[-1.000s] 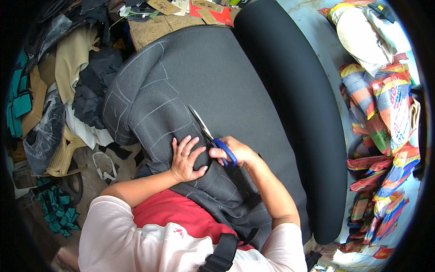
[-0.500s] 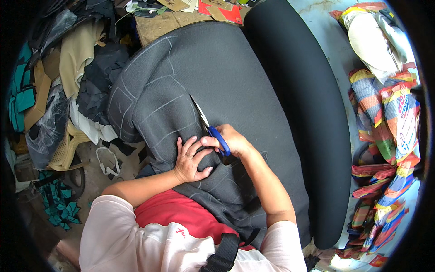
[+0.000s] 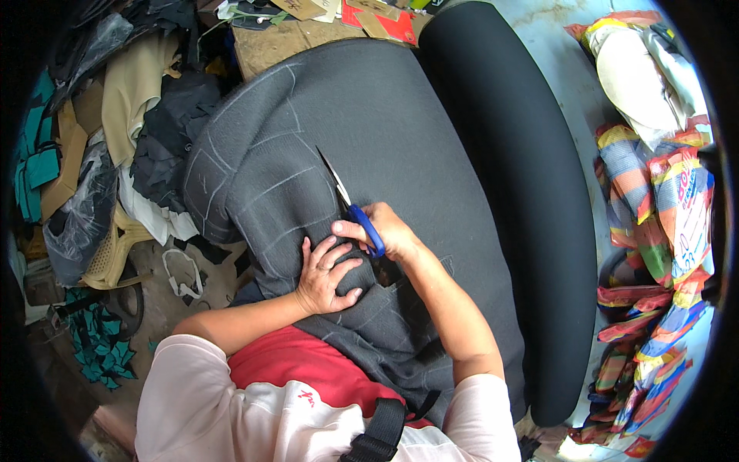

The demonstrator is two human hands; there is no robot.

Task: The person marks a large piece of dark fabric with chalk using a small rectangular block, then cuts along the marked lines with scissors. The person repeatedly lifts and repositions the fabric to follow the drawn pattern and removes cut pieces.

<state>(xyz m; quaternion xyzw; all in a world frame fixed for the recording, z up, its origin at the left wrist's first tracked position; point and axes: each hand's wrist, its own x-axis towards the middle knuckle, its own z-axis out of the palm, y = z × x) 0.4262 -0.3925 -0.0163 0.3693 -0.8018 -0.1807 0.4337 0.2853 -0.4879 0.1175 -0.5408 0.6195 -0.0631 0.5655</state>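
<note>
Dark grey fabric (image 3: pixel 385 131) marked with pale chalk lines spreads before me and drapes toward my lap. My right hand (image 3: pixel 387 231) grips blue-handled scissors (image 3: pixel 362 223), with the blades on the fabric pointing away and slightly left. The lower part of the blades meets a cut edge; whether they are fully closed is hard to tell. Just left of the handles, my left hand (image 3: pixel 329 277) lies flat on the fabric with fingers spread. A cut opening in the fabric shows beside my right wrist.
A thick black roll of material (image 3: pixel 508 192) runs along the right of the fabric. Colourful bundled sacks (image 3: pixel 654 208) lie at far right. On the left are dark scraps (image 3: pixel 173 123), a yellow plastic chair (image 3: pixel 115 250) and teal offcuts (image 3: pixel 100 346). Cardboard pieces sit on the wooden table (image 3: pixel 269 46).
My right hand and the scissors have moved a little farther away from me and slightly left along the fabric. My left hand stays nearly in place.
</note>
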